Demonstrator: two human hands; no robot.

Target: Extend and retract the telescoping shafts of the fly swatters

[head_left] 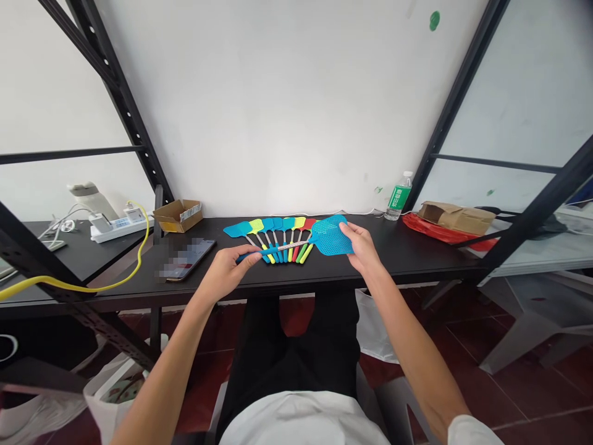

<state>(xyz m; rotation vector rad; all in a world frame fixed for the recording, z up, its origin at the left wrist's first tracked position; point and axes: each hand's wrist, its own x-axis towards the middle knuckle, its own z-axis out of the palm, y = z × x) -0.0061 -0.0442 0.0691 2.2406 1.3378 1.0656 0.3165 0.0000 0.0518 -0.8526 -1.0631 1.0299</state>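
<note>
Spanning two hands above a black desk (380, 250): one blue fly swatter (328, 239), perforated plastic head, metal shaft. Left hand (227, 272): grip closed on the handle. Right hand (361, 245): grip pinching the head's right edge. Lying behind: fanned row of blue, yellow-green and red fly swatters (271, 225). Left of these: open brown cardboard box (178, 216), dark flat phone (193, 259). Right: clear plastic bottle (399, 199), green label.

The tabletop (393, 247) before the bottle (398, 198) leaves room to pass, but fanned swatters (274, 224) obstruct the middle.

blue hole-patterned swatter (330, 238), black table (389, 254), yellow cable (50, 282), white wall (287, 111)
</note>
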